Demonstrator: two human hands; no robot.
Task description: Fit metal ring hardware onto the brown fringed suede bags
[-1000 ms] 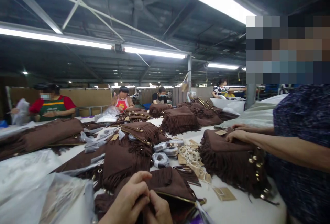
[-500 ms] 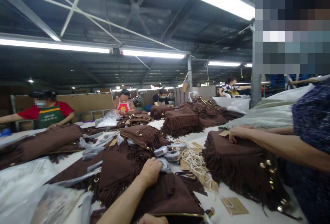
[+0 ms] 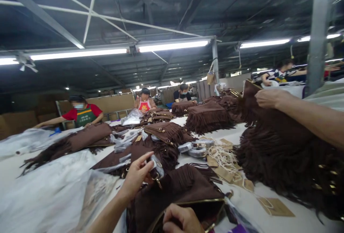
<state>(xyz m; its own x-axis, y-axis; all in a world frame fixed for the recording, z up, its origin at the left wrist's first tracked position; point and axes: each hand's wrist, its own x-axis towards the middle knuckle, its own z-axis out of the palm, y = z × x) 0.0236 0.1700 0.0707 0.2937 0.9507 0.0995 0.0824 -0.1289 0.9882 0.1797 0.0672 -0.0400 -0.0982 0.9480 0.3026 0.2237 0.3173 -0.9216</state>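
My left hand (image 3: 137, 175) is closed on a rolled strap (image 3: 158, 166) in clear plastic wrap, with a gold clasp hanging from it. It is held up over the left side of a dark brown fringed bag (image 3: 185, 186). The bag lies before me with its gold-zipped mouth gaping towards me. At that mouth my right hand (image 3: 182, 219) has its fingers curled on the near edge, partly cut off by the bottom of the view. More wrapped straps (image 3: 197, 152) lie just beyond the bag.
Brown paper tags with white strings (image 3: 227, 158) lie right of centre, and one tag (image 3: 276, 206) is nearer. Plastic bags (image 3: 53, 190) cover the left. Stacked fringed bags (image 3: 209, 115) stand farther back. A co-worker's hand (image 3: 271, 98) lifts a fringed bag at right.
My left hand has lifted a wrapped strap from among the bags and brought it nearer. My right hand shows more at the bag's mouth. The co-worker's hand has raised a bag. The view has swung right.
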